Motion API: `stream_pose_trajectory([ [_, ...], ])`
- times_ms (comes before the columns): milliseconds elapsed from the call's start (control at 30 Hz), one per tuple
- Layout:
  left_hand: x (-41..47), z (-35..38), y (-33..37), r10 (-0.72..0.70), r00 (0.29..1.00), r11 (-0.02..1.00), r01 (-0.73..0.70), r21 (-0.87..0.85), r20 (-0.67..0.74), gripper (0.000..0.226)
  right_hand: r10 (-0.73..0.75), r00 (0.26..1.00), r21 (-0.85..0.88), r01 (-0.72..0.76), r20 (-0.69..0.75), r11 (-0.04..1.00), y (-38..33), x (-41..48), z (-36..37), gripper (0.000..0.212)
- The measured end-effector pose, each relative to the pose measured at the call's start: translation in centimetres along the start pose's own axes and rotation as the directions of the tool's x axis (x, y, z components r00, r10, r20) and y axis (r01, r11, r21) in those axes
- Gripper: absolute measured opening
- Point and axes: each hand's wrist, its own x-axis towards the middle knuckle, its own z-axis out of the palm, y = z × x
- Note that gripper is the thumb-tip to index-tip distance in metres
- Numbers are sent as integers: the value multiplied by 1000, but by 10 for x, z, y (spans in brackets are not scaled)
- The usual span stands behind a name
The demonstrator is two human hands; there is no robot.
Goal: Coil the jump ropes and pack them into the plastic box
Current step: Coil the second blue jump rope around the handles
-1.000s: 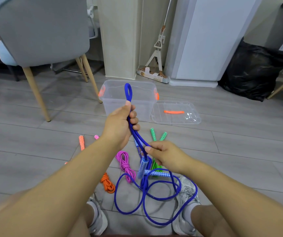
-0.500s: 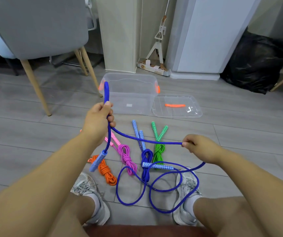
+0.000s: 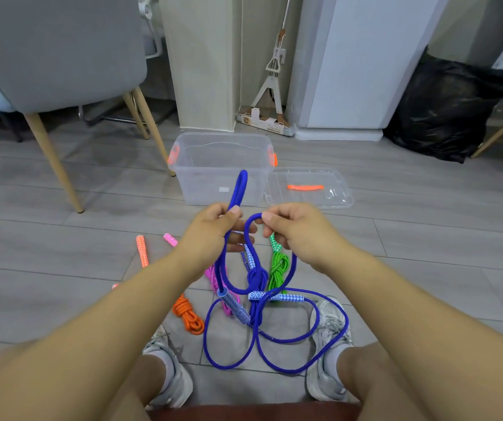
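Left hand (image 3: 213, 229) grips a doubled loop of the blue jump rope (image 3: 243, 174), which sticks up above the fist. Right hand (image 3: 298, 229) pinches a second bend just beside it. The rest trails in loose loops on the floor (image 3: 92, 238) (one handle dangling). Plastic box (image 3: 222, 180) stands behind, lid (image 3: 308, 199) off beside it.

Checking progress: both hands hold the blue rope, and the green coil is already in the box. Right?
No. The head view shows the green coil on the floor before the box, not in it. The left hand and right hand do hold the blue rope.
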Motion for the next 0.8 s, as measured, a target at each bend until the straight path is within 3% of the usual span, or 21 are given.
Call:
stream_pose_trajectory([
  [133,1,5,-4,-7,1000,1000,7,18,-20,20,30,999,75,-27,-29,997,-7,4,3,29],
  [367,1,10,5,-22,1000,984,21,-177,-6,27,-25,999,123,30,-42,992,-9,12,0,30],
  [567,2,5,13,-69,997,980,62,-188,-34,29,-89,995,-99,84,-42,992,-2,14,-19,18],
  [667,6,-9,16,-63,995,975,44,-219,-81,31,-103,994,-322,84,-43,943,8,11,-38,17],
  [800,11,-37,20,-56,983,955,1,-297,-177,33,-91,990,-464,31,-108,885,28,5,-69,17],
])
